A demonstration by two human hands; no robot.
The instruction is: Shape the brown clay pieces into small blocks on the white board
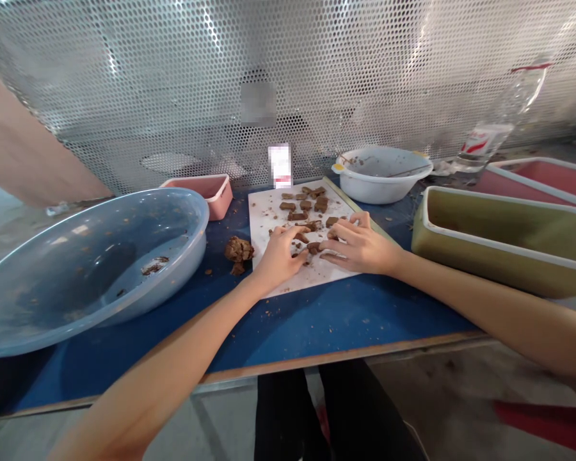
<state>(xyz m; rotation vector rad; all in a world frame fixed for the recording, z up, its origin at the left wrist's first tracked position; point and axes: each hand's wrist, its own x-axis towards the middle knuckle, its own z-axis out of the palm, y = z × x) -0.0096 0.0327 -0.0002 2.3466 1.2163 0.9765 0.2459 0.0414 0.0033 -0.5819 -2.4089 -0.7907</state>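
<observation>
A white cutting board (269,211) lies on the blue table (340,320). Several brown dough pieces (307,205) are scattered over it. My left hand (281,256) rests on the board's near edge with fingers curled over a brown piece. My right hand (360,246) lies beside it, fingers bent down onto the pieces at the board's right side. A lump of brown dough (239,250) sits on the table just left of the board.
A large blue basin (91,269) fills the left. A pink box (211,191) and a white bowl (381,173) stand behind the board. An olive tray (499,240), a pink tray (542,176) and a plastic bottle (499,121) are at right. A perforated metal screen backs the table.
</observation>
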